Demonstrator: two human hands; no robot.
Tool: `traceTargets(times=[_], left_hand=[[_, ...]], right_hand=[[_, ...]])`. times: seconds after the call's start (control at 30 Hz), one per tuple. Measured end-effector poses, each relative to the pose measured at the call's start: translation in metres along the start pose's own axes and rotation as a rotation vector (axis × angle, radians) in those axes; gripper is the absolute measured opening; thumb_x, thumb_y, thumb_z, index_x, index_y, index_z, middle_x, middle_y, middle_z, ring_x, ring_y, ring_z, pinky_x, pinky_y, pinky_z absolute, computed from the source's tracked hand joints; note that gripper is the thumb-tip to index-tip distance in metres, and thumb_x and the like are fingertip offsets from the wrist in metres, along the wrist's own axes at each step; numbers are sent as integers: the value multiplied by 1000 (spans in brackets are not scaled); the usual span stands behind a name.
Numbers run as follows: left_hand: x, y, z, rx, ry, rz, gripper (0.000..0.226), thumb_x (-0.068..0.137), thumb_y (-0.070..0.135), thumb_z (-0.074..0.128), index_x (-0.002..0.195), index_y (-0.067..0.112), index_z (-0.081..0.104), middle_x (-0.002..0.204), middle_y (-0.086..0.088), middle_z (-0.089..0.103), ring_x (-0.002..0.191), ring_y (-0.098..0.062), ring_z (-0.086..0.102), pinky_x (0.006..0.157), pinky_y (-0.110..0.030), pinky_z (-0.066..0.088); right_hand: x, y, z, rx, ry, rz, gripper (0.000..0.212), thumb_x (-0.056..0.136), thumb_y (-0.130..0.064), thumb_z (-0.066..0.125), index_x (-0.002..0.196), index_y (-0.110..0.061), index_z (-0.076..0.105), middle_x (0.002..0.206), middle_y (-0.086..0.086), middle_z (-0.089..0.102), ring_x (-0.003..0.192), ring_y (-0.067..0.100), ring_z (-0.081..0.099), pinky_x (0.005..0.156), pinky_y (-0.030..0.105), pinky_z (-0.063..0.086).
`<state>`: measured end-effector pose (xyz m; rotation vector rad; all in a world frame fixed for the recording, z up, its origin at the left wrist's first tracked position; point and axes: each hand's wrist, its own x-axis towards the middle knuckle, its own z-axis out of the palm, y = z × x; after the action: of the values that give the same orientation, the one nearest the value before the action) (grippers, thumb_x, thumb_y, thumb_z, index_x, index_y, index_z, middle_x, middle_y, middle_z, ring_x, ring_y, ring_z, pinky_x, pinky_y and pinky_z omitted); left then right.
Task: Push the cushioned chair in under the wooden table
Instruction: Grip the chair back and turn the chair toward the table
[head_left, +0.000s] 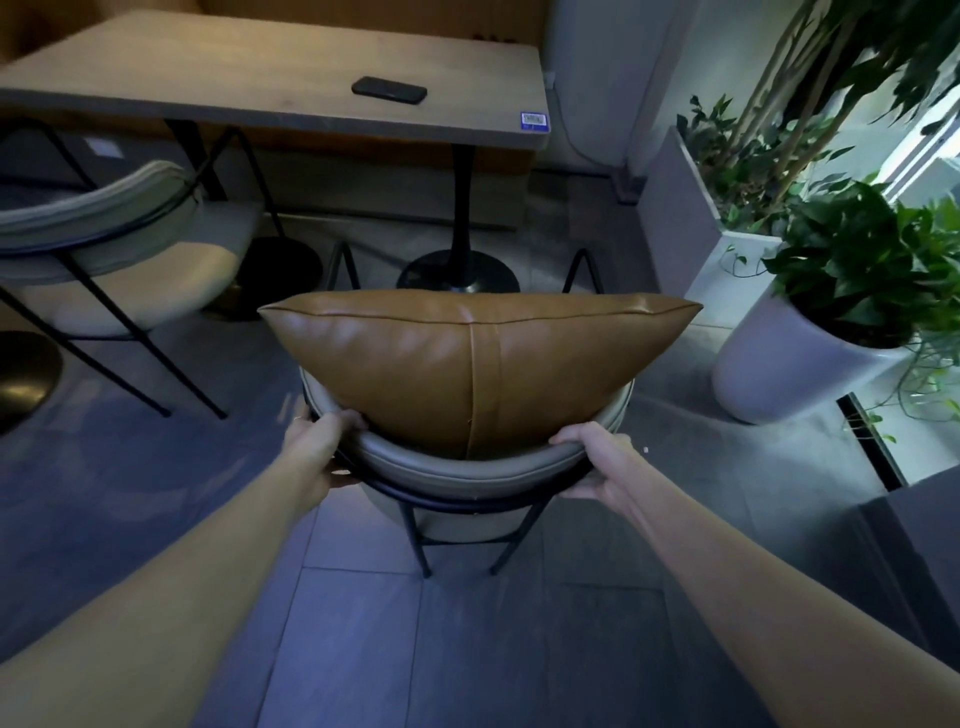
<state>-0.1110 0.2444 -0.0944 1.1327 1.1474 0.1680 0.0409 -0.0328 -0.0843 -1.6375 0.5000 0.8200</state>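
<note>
Cushioned chair (467, 467) short of wooden table (260, 67)

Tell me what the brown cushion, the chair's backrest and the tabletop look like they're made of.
Brown cushion: leather or faux leather, glossy highlights, stitched seam.
Backrest: smooth grey padded upholstery, probably leatherette, on a thin black metal-looking frame.
Tabletop: light wood or wood veneer, matte, faint grain.

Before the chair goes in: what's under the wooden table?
Under the wooden table: its black pedestal leg and round base, bare floor, and the second chair's black legs at left. The tan cushion hides the floor just ahead of the cushioned chair.
</note>
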Motion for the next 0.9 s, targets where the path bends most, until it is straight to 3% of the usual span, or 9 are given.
traceTargets(times=[0.13,0.23,0.47,0.53,0.7,0.8,0.9], left_hand=[[21,16,-8,-2,9,17,42,78,7,65,115,25,53,107,-14,63,89,-41,64,62,-44,56],[42,29,-12,6,16,29,48,79,8,65,123,21,52,104,-13,64,87,-40,65,62,-43,56],[82,63,-14,5,14,45,47,79,9,65,123,20,52,106,-12,64,89,-40,64,65,-46,56],[92,72,-12,-2,8,53,50,80,8,66,126,19,52,105,-11,64,88,-39,64,65,-46,56],[100,75,1,14,-20,46,41,74,4,69,107,22,52,106,-11,63,92,-35,63,66,-46,57],[97,70,5,-26,-21,48,46,74,4,68,114,22,54,106,-10,64,91,-33,62,61,-41,56],[96,70,3,-56,-11,40,68,73,5,71,134,25,46,114,-11,62,97,-36,62,69,-48,59]], right_hand=[[10,-12,21,8,-17,4,89,76,-8,85,144,-18,28,109,13,56,93,33,68,54,42,63],[18,-22,37,4,-27,8,93,77,-11,87,146,-22,24,104,9,52,92,31,67,62,45,63],[39,-48,69,16,-30,9,95,79,-16,89,148,-20,24,103,8,53,86,28,65,43,33,58],[44,-56,75,32,-34,-2,99,78,-19,90,150,-22,22,104,8,54,87,29,66,45,34,60],[58,-67,63,36,23,-14,107,80,-27,88,160,-24,17,146,17,46,89,38,66,59,43,64],[63,-67,51,38,0,8,107,82,-30,86,164,-21,17,166,17,31,122,50,58,82,58,60],[66,-67,47,50,-47,33,103,83,-28,85,164,-20,22,166,20,35,134,52,51,86,63,57]])
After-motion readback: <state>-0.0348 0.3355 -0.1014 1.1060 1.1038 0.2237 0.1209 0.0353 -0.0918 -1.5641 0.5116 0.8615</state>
